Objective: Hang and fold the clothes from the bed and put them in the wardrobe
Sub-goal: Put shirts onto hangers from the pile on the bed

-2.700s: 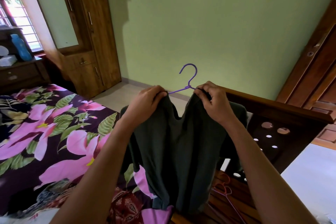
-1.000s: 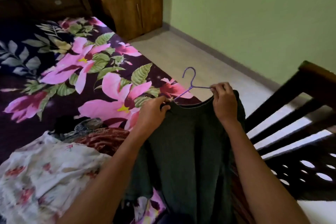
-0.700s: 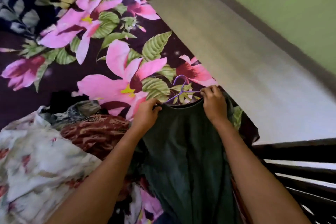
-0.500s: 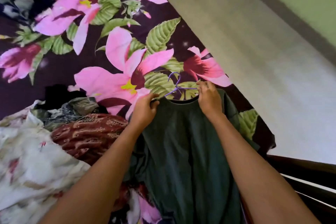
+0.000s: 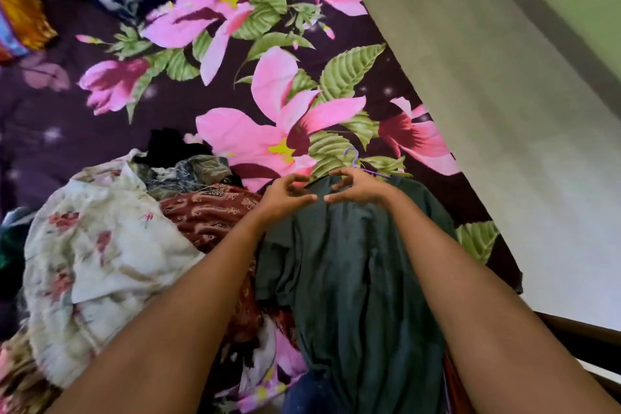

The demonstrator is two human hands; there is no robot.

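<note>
Both hands are hovering over the collar of the dark green shirt (image 5: 353, 279) — the left hand (image 5: 285, 195) and the right hand (image 5: 358, 186) are sitting side by side, thumbs nearly meeting, fingers spread and loosely curled, gripping nothing. Whether the fingertips are brushing the cloth, I cannot tell.

The shirt is lying flat on the bed (image 5: 100, 131), on its dark floral sheet, near the edge by the floor (image 5: 504, 111). It is running lengthwise away from the person: collar at the far end, hem trailing back toward the camera between the two forearms.

The purple hanger (image 5: 357, 158) is sitting inside the neck. Its hook is poking out past the collar and pointing away, and one thin arm is showing just beside the right hand.

Left of the shirt a heap of clothes is lying — a maroon patterned cloth (image 5: 208, 212) just beside it, a cream floral garment (image 5: 100, 245) beyond, and a grey-and-black bundle (image 5: 188, 165) at the heap's far end.
</note>
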